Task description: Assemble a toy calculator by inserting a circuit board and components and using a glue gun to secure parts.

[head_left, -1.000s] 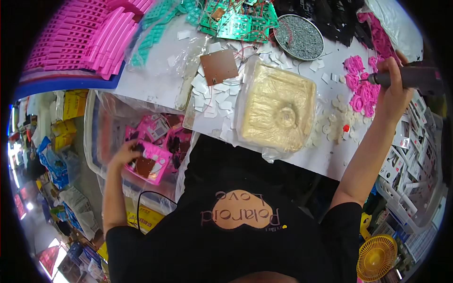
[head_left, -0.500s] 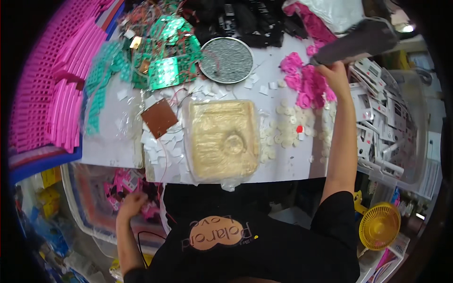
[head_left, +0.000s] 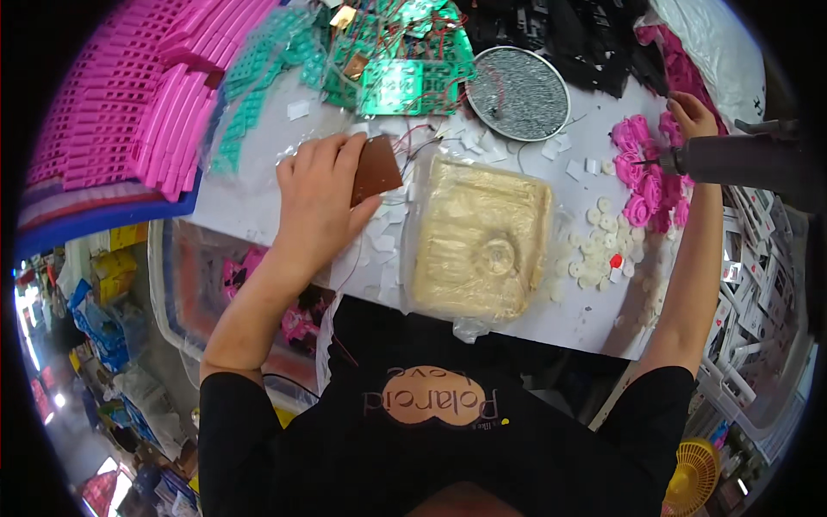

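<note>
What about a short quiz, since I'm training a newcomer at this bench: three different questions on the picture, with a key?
1. True or false: the left hand is touching the brown square board.
2. Multiple choice: what colour is the small bright piece among the pale discs?
A) Blue
B) Red
C) Green
3. Short answer: on which side of the film-wrapped yellowish block, as the worker sees it, do the pink coils lie?

Key:
1. True.
2. B, red.
3. The right side.
</note>
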Available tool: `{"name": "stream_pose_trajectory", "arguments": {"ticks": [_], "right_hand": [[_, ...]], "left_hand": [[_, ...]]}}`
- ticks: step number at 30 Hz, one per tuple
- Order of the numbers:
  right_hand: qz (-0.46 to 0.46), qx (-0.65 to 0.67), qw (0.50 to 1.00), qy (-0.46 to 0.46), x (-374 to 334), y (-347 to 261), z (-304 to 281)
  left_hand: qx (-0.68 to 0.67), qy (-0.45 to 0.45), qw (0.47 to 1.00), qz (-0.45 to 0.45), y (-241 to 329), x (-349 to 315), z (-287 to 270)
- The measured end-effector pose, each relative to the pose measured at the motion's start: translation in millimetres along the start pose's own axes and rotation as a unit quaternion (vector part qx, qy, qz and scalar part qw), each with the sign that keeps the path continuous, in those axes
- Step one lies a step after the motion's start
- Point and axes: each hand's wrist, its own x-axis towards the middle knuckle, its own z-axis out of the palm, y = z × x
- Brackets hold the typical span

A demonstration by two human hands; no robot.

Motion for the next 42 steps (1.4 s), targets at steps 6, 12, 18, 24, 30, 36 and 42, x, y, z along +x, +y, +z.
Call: {"name": "stream_pose_trajectory", "arguments": {"ticks": [6,12,18,24,30,36,42], "right_hand": [[-0.027,-0.166,0.985,-0.029,24.0,66.5,-55.9],[-0.092,-0.171,0.979,0.066,33.2,-2.6,-13.2],[-0.107,-0.295,0.934,0.169,64.9,-42.1,24.8],[-0.154,-0.217,0.945,0.191,87.3,-57.0,66.3],[-0.048,-0.156,0.973,0.163,84.0,-66.6,61.3],[0.011,-0.025,0.991,0.130,19.1,-40.7,13.4],[0.119,0.296,0.941,0.113,-135.1,-92.2,-15.6]], "left_hand": [[0.003,-0.036,0.999,-0.010,4.7,17.4,1.5],[-0.135,0.001,0.990,0.036,-7.7,33.8,-28.0],[-0.273,0.178,0.937,-0.123,-85.6,107.9,-23.4],[-0.117,0.187,0.975,-0.016,-40.6,108.6,-22.1],[-0.153,0.095,0.983,-0.019,-1.3,58.2,-32.2],[-0.187,0.084,0.979,0.005,12.9,24.6,-31.5],[-0.348,0.042,0.935,0.053,55.5,2.3,-25.9]]}}
